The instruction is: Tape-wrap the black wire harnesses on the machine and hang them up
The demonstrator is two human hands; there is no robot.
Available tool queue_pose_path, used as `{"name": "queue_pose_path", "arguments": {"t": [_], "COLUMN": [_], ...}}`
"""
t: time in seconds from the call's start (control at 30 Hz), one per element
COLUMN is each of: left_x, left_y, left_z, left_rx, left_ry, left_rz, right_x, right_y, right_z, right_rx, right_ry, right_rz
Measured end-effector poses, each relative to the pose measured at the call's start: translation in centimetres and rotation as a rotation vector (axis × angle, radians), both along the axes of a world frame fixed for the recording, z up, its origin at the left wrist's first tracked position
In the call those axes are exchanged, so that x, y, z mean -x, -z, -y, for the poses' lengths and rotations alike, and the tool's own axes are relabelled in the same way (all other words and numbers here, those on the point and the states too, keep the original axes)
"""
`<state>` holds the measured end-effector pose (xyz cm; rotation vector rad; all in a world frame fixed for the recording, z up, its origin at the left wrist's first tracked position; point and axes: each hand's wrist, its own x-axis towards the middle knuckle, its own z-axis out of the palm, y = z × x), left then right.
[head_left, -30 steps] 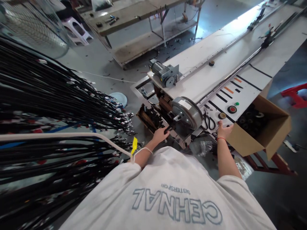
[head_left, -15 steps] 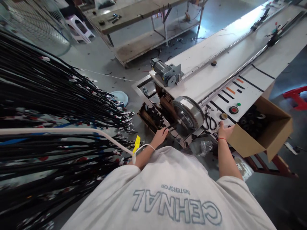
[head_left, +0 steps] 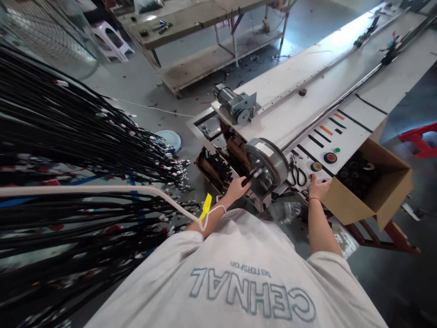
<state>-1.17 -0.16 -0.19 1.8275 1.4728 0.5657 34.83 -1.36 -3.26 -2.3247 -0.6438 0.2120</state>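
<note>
My left hand (head_left: 236, 190) is closed around a black, rod-like piece (head_left: 251, 176) beside the large grey wheel (head_left: 268, 159) at the table's near end. Whether that piece is a handle or a bundled cable is unclear. A white cord with a yellow tag (head_left: 205, 206) loops about my left wrist. Over at the table's front edge rests my right hand (head_left: 318, 187), thumb spread and some fingers partly hidden. Just beyond it lie a brown tape roll (head_left: 316, 166) and black-handled scissors (head_left: 298, 176). A red button (head_left: 330, 157) and a green button (head_left: 337, 150) sit close by.
Bundles of black cables (head_left: 68, 136) hang along the left. A motor (head_left: 235, 102) is mounted at the corner of the long white table (head_left: 290, 109). An open cardboard box (head_left: 389, 182) holding dark rolls stands right of my right hand. Behind is a workbench (head_left: 191, 27).
My left hand has moved right and slightly up, closer to the wheel, with the black piece in its grip. My right hand stays at the table's edge.
</note>
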Motion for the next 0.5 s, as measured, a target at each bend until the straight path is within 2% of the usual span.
{"name": "queue_pose_path", "arguments": {"t": [0.13,0.27,0.37,0.5], "left_x": [2.8,6.8,8.2,7.5], "left_y": [1.8,3.3,3.2,2.0], "left_z": [1.1,3.7,5.4,5.7], "left_rx": [0.049,0.117,0.121,0.099], "left_ry": [0.000,0.002,0.019,-0.013], "left_rz": [-0.099,-0.210,-0.228,-0.193], "right_x": [-0.1,-0.2,-0.3,-0.5], "right_y": [0.1,0.3,0.3,0.5], "right_z": [0.0,-0.1,-0.1,-0.1], "right_rx": [-0.012,-0.019,-0.010,-0.014], "right_ry": [-0.004,0.000,0.000,-0.022], "right_rz": [0.012,0.017,0.019,0.030]}}
